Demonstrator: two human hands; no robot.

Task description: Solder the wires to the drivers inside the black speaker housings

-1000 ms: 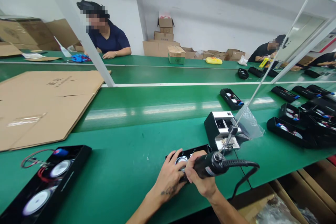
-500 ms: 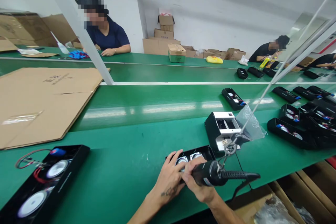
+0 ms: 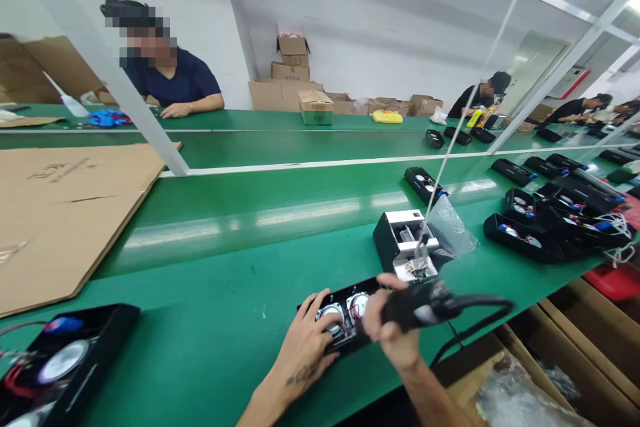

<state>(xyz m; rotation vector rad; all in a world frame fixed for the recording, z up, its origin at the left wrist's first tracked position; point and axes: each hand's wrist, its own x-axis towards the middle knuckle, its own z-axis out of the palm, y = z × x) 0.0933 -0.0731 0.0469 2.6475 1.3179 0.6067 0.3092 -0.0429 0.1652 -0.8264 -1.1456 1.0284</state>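
Observation:
My left hand (image 3: 307,337) is wrapped over the left end of a black speaker case (image 3: 350,343) on the green bench, its fingers near a round speaker (image 3: 331,317). A second round speaker (image 3: 357,305) sits beside it in the case. My right hand (image 3: 393,323), blurred, grips a black corded electric screwdriver (image 3: 423,305) tilted over the right end of the case. The tool's tip is hidden. Just behind stands a black and white device (image 3: 395,240) with an open top.
Another open speaker case (image 3: 75,353) lies at the near left, below flat cardboard (image 3: 75,213). Several black cases (image 3: 523,237) crowd the right. A clear bag (image 3: 453,227) lies beside the device. Cardboard boxes (image 3: 530,340) stand below the bench. People sit across it.
My right hand has tilted the screwdriver and shifted it right, uncovering more of the case and its speakers. My left hand stays on the case. The camera view has turned right.

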